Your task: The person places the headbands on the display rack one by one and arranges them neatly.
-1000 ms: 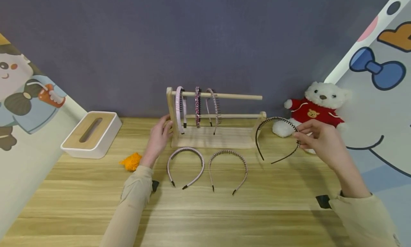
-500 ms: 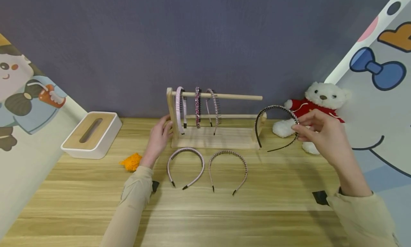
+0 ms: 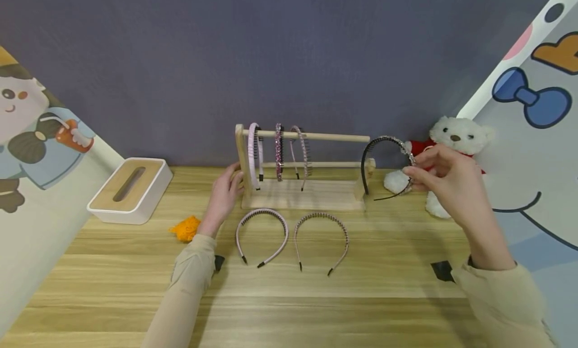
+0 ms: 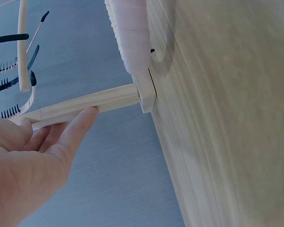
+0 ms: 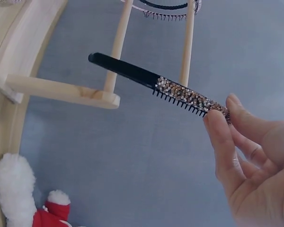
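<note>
Between thumb and fingers, my right hand (image 3: pixel 447 182) pinches a black headband (image 3: pixel 365 162) by its glittery side. Its comb teeth and bronze sequins (image 5: pixel 184 97) show in the right wrist view. The band is raised beside the right end of a wooden headband rack (image 3: pixel 302 195), close to the free end of the upper rod (image 3: pixel 343 136). My left hand (image 3: pixel 226 190) holds the rack's left post (image 4: pixel 85 101). Hanging on the upper rod are a pale pink headband (image 3: pixel 252 157), a pink glitter headband (image 3: pixel 278 152) and a thin beaded one (image 3: pixel 306 157).
On the table before the rack lie a lilac headband (image 3: pixel 284 227) and a thin pink one (image 3: pixel 346 237). A tissue box (image 3: pixel 146 202) and an orange bundle (image 3: pixel 186 229) are at left. Behind my right hand sits a white teddy bear (image 3: pixel 458 134) in red, partly hidden.
My right hand has lifted the black headband and moved it slightly left, towards the rod's free end. The left hand stays at the post.
</note>
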The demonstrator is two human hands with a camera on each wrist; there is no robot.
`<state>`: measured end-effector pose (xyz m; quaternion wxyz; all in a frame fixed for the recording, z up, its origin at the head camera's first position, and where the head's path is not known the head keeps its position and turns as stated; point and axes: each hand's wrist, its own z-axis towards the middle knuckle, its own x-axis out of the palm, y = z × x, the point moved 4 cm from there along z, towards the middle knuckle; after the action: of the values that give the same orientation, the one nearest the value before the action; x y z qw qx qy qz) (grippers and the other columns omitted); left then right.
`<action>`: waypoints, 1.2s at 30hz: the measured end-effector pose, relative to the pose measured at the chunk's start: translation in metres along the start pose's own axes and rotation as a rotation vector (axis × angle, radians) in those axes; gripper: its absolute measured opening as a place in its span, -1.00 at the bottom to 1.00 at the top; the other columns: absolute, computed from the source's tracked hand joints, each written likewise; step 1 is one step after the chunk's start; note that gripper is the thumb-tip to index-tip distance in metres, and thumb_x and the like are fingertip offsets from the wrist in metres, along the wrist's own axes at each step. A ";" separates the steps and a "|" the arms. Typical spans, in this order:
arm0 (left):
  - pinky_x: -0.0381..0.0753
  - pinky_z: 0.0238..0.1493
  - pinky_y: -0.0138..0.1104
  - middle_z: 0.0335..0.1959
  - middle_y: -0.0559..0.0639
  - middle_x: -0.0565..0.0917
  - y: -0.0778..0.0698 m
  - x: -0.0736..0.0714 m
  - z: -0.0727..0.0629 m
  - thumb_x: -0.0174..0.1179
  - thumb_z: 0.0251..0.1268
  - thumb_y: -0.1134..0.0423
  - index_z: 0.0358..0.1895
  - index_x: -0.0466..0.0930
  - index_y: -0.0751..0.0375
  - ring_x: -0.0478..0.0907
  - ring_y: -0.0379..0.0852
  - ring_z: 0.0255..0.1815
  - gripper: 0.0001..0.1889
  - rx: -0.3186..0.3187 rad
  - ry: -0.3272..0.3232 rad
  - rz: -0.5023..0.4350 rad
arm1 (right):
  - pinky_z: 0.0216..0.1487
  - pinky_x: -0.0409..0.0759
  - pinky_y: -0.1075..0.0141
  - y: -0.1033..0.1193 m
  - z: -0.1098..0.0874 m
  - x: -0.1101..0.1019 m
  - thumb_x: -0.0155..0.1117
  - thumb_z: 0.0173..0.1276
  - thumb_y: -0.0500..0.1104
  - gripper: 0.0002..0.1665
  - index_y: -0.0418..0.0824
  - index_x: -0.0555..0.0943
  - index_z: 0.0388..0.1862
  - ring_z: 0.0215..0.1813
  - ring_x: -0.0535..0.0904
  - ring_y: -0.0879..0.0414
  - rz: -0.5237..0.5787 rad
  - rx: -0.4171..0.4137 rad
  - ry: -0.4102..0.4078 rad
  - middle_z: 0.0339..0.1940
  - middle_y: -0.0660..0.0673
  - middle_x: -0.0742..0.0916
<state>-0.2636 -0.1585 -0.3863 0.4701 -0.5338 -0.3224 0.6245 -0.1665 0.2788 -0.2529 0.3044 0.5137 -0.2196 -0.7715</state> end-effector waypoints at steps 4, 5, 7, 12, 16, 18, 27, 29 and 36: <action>0.69 0.35 0.07 0.50 0.46 0.41 0.000 0.001 0.000 -0.11 0.80 0.34 0.59 0.29 0.44 0.47 0.39 0.46 -0.54 -0.003 0.001 -0.007 | -0.38 0.77 0.54 0.005 0.002 0.001 0.53 0.44 -0.29 -0.76 -0.36 0.66 -0.03 -0.47 0.70 0.33 0.019 0.012 -0.013 -0.29 -0.10 0.79; 0.68 0.36 0.07 0.50 0.46 0.40 0.000 0.001 0.000 -0.11 0.80 0.34 0.59 0.29 0.44 0.46 0.40 0.46 -0.54 -0.001 0.003 -0.010 | -0.38 0.78 0.54 0.006 0.003 0.001 0.53 0.44 -0.28 -0.74 -0.36 0.66 -0.02 -0.46 0.70 0.33 0.029 0.016 -0.014 -0.30 -0.05 0.79; 0.67 0.37 0.07 0.50 0.46 0.40 0.000 0.001 0.000 -0.11 0.80 0.34 0.59 0.29 0.44 0.45 0.40 0.47 -0.54 0.000 0.005 -0.013 | -0.37 0.79 0.52 0.009 0.005 0.002 0.54 0.43 -0.28 -0.72 -0.37 0.66 -0.02 -0.45 0.70 0.32 0.046 0.020 -0.019 -0.34 0.06 0.76; 0.69 0.35 0.06 0.50 0.46 0.41 0.000 0.002 0.001 -0.10 0.80 0.36 0.58 0.30 0.45 0.47 0.39 0.46 -0.54 0.002 -0.002 -0.014 | -0.36 0.80 0.50 0.014 0.009 0.005 0.54 0.41 -0.32 -0.70 -0.43 0.62 -0.04 -0.45 0.72 0.33 0.103 0.014 -0.025 -0.38 0.22 0.74; 0.71 0.32 0.06 0.49 0.47 0.42 -0.001 0.002 0.002 -0.09 0.79 0.38 0.57 0.31 0.46 0.49 0.40 0.44 -0.55 0.006 -0.011 -0.012 | -0.35 0.82 0.48 0.021 0.011 0.009 0.52 0.41 -0.37 -0.73 -0.46 0.59 -0.08 -0.43 0.73 0.34 0.152 -0.020 -0.029 -0.36 0.25 0.74; 0.71 0.31 0.06 0.49 0.47 0.42 -0.001 0.002 0.002 -0.09 0.79 0.38 0.57 0.31 0.46 0.49 0.40 0.43 -0.55 0.008 -0.013 -0.010 | -0.34 0.82 0.47 0.024 0.014 0.011 0.52 0.40 -0.39 -0.74 -0.47 0.59 -0.10 -0.43 0.73 0.35 0.165 -0.042 -0.030 -0.36 0.26 0.74; 0.72 0.31 0.05 0.49 0.45 0.42 0.000 0.001 0.002 -0.08 0.79 0.37 0.58 0.31 0.44 0.49 0.39 0.43 -0.55 0.008 -0.017 0.001 | -0.36 0.82 0.47 0.037 0.023 0.022 0.54 0.39 -0.36 -0.74 -0.44 0.60 -0.15 -0.45 0.73 0.30 0.171 -0.077 -0.026 -0.38 0.22 0.77; 0.73 0.30 0.05 0.49 0.45 0.42 0.000 0.001 0.002 -0.08 0.79 0.37 0.57 0.32 0.44 0.50 0.39 0.42 -0.55 0.007 -0.019 0.003 | -0.37 0.82 0.47 0.040 0.025 0.024 0.55 0.38 -0.36 -0.74 -0.43 0.60 -0.16 -0.44 0.73 0.31 0.163 -0.079 -0.034 -0.37 0.18 0.79; 0.72 0.30 0.04 0.48 0.46 0.42 0.000 0.000 0.001 -0.09 0.79 0.37 0.58 0.31 0.45 0.50 0.40 0.42 -0.55 0.005 -0.016 0.004 | -0.35 0.82 0.47 0.052 0.031 0.037 0.59 0.35 -0.32 -0.71 -0.39 0.61 -0.16 -0.42 0.74 0.34 0.174 -0.065 -0.022 -0.27 -0.21 0.82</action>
<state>-0.2647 -0.1580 -0.3861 0.4676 -0.5285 -0.3234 0.6305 -0.1936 0.2165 -0.2322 0.3845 0.4741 -0.2417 -0.7543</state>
